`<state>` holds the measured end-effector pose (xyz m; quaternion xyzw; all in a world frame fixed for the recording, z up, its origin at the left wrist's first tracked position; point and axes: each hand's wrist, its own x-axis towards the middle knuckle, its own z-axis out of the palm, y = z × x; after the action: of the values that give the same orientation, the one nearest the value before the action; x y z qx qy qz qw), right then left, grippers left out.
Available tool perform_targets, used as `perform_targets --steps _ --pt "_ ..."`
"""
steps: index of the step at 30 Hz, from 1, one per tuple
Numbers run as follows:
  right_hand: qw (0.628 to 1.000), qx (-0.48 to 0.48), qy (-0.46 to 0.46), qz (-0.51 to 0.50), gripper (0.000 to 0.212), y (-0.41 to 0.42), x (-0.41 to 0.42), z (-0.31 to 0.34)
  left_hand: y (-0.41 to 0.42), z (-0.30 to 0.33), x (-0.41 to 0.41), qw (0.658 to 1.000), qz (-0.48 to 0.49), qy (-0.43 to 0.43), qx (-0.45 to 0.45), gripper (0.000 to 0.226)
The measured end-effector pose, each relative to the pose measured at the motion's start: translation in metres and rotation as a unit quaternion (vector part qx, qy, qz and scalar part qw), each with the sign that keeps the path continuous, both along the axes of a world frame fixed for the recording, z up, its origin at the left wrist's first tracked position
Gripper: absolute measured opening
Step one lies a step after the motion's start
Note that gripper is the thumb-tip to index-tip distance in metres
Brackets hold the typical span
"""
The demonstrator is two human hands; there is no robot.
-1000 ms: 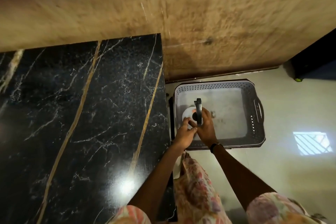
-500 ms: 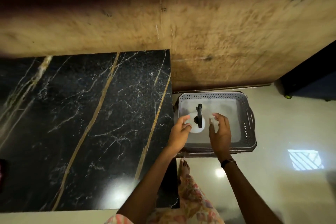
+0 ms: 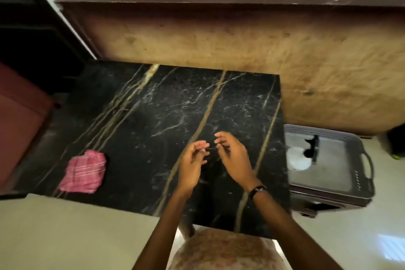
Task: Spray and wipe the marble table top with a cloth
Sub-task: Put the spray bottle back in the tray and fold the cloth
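The black marble table top (image 3: 153, 116) with gold veins fills the middle of the view. A folded pink striped cloth (image 3: 83, 171) lies on its left front part. The spray bottle (image 3: 306, 153), white with a black trigger head, stands in a grey plastic basket (image 3: 359, 173) to the right of the table. My left hand (image 3: 192, 164) and my right hand (image 3: 234, 158) hover over the right half of the marble, close together, fingers spread, holding nothing. A dark watch is on my right wrist.
A tall wooden board (image 3: 241, 50) stands behind the table and basket. A reddish seat (image 3: 17, 120) sits at the left edge. Pale tiled floor (image 3: 65, 237) lies in front and to the right. The basket rests on a low dark stand.
Both hands have let go of the spray bottle in the basket and moved left over the marble. The view has shifted left, bringing the pink cloth into sight.
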<state>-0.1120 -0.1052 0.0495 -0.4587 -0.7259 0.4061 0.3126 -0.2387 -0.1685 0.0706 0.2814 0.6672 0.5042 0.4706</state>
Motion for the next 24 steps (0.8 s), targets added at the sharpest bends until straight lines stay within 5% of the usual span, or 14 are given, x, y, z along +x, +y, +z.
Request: perform_targets --steps 7,11,19,24 --pt "0.989 -0.071 -0.008 0.132 0.023 -0.061 -0.188 -0.019 -0.092 -0.015 -0.176 0.982 0.172 0.056 -0.043 0.019" --pt "0.975 -0.144 -0.054 0.159 0.021 -0.095 -0.270 -0.032 -0.119 -0.029 -0.250 0.954 0.223 0.177 -0.100 0.020" --pt "0.956 -0.242 -0.136 0.096 0.040 -0.123 -0.352 -0.064 -0.133 -0.066 -0.326 0.909 0.213 0.257 -0.250 0.050" --pt "0.956 -0.252 -0.134 0.073 0.031 -0.127 -0.369 -0.073 -0.131 -0.068 -0.333 0.904 0.187 0.263 -0.280 0.064"
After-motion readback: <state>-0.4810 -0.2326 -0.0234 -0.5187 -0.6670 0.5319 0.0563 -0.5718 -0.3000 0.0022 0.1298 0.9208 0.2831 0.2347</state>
